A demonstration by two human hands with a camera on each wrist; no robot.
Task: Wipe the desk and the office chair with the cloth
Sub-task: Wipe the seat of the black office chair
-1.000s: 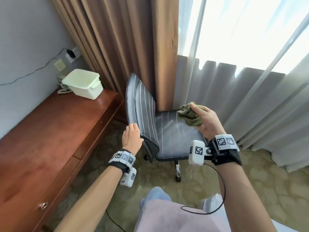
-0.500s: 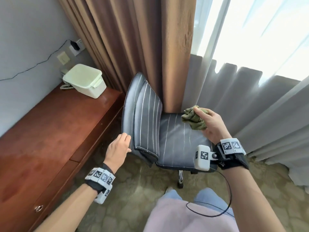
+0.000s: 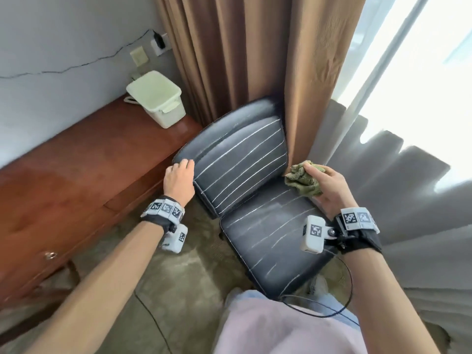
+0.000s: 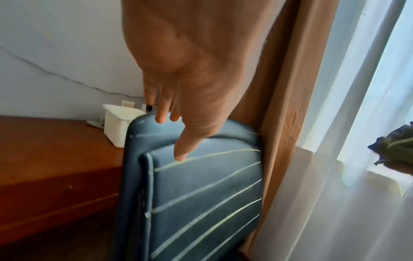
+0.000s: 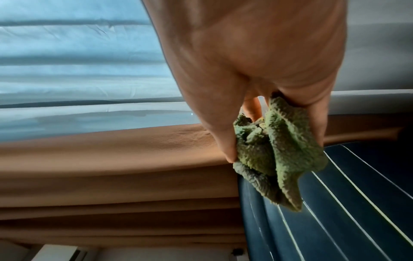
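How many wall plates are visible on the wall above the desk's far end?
2. A beige plate sits above the white bin; a white outlet with a black plug lies to its upper right, beside the brown curtain. The bin may hide others.

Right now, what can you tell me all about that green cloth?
The cloth is olive green and fuzzy like terry towel, scrunched into a loose bunch. The right hand pinches it between thumb and fingers, above the back of the chair seat and beside the brown curtain. Whether it touches the seat cannot be told.
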